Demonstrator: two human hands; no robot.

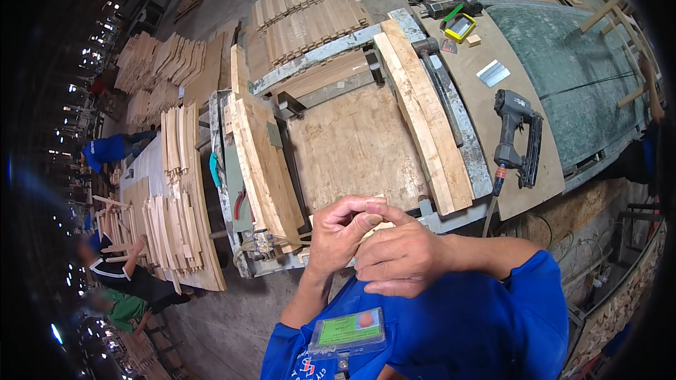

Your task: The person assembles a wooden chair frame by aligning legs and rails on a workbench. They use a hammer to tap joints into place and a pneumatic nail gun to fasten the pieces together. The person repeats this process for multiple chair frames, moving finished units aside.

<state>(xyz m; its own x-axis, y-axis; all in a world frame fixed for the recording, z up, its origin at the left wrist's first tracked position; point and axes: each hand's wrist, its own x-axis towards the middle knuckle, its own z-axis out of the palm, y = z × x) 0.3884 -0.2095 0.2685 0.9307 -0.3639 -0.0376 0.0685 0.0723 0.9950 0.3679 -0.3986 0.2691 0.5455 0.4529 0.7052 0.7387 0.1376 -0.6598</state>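
My left hand [336, 233] and my right hand [403, 252] meet in front of my chest, over the near edge of the metal clamping frame [451, 219]. Both have their fingers curled, and the fingertips of the two touch. A small pale patch shows between them, but what they hold is mostly hidden. Beyond them, inside the frame, lies a worn plywood board [355, 148]. Long wooden beams stand along its left side [264, 169] and its right side [422, 116].
A black nail gun [512, 137] lies on the board at right, near a metallic strip stack [493, 73] and a yellow-edged box [460, 27]. Another nail gun [443, 3] sits farther back. Red-handled pliers [240, 203] rest at left. Wooden slats [172, 229] and co-workers [116, 267] are farther left.
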